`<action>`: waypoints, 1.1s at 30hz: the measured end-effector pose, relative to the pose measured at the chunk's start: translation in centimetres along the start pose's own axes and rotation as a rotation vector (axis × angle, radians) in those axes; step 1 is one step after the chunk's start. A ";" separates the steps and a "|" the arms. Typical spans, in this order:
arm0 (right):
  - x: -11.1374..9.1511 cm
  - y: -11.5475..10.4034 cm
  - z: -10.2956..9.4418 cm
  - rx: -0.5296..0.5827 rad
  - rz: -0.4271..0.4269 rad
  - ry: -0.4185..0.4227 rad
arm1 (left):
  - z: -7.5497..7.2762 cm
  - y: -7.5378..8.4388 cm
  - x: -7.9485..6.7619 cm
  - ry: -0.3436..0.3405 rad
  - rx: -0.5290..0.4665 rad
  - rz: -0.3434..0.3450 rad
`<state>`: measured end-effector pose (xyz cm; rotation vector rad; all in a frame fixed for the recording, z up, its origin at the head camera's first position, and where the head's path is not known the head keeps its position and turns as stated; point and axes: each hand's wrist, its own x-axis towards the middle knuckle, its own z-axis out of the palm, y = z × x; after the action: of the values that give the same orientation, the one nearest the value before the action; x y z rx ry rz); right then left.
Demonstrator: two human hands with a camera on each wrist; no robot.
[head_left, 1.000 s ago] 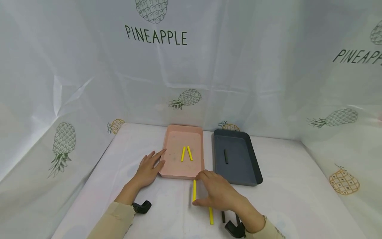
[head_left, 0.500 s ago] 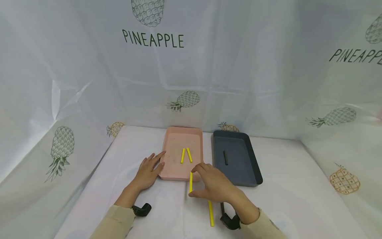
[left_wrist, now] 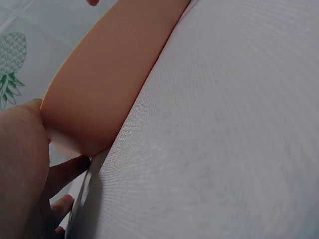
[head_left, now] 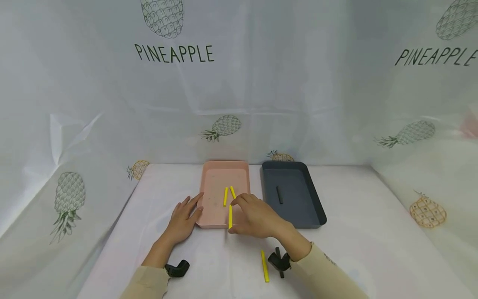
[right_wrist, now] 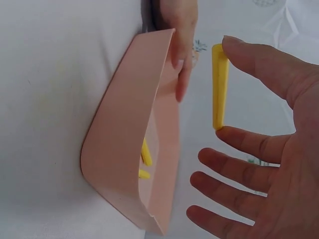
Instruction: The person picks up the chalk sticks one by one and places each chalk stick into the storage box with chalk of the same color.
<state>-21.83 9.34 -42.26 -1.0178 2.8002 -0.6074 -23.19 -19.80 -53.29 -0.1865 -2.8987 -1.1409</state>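
Note:
My right hand (head_left: 259,218) pinches a yellow stick (right_wrist: 220,87) end to end between thumb and index finger, its other fingers spread free. It holds the stick above the near rim of a pink tray (head_left: 213,178). Inside that tray lie two more yellow sticks (head_left: 225,196), one partly hidden by the right hand in the head view. Extended fingers of my left hand (head_left: 181,224) rest on the tray's left edge near its front corner; the left wrist view shows them against the tray's wall.
Right of the pink tray stands a dark grey tray (head_left: 295,211) with one black stick (head_left: 279,194) inside. On the white cloth nearer me lie a yellow stick (head_left: 264,265) and a black stick (head_left: 281,274), partly covered by the right wrist camera (head_left: 279,262). Pineapple-printed sheeting surrounds the table.
My right hand has carried the pinched yellow stick forward and left, from in front of the pink tray to over its near rim. My left hand has stayed on the tray's edge.

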 end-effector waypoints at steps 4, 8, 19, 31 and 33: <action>1.0 0.2 -0.1 0.013 0.009 -0.002 | 0.0 0.1 -0.1 0.008 -0.009 0.008; 1.9 0.4 -0.1 0.021 0.003 -0.001 | -0.1 0.1 -0.1 0.016 -0.004 0.022; 4.1 0.5 0.6 0.008 0.059 0.006 | 0.0 0.3 -0.3 0.020 -0.012 0.002; 5.4 0.7 1.5 0.018 0.135 -0.001 | 0.2 0.4 -0.5 0.017 -0.011 0.014; 5.5 0.7 1.7 0.023 0.141 0.002 | 0.2 0.4 -0.4 0.014 -0.010 0.018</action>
<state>-26.16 5.77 -43.87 -0.8080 2.8285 -0.6222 -22.73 -19.46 -53.19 -0.2033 -2.8739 -1.1497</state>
